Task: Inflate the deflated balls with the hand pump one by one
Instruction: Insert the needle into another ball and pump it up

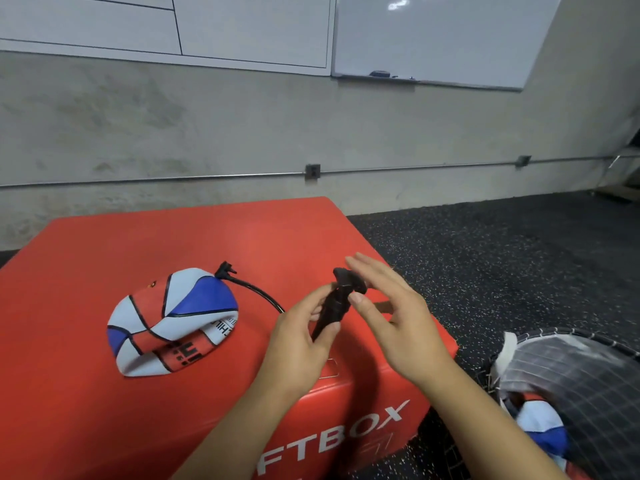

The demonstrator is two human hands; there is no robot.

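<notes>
Flat ball [173, 320], red, white and blue, lies on red box [104, 410]. Black hose [256, 292] runs from ball toward black pump [334, 306]. Left hand [298, 341] grips pump body. Right hand [391, 310] open, flat fingers by pump handle. Mesh bag [571, 375] on floor at right, another ball [540, 431] inside.

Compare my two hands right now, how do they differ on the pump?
The left hand grips the black hand pump by its barrel, fingers curled round it; the right hand is open, fingers straight, by the pump's T-handle. The left sits lower on the pump, the right near its top. Both are bare and over the red box.
</notes>
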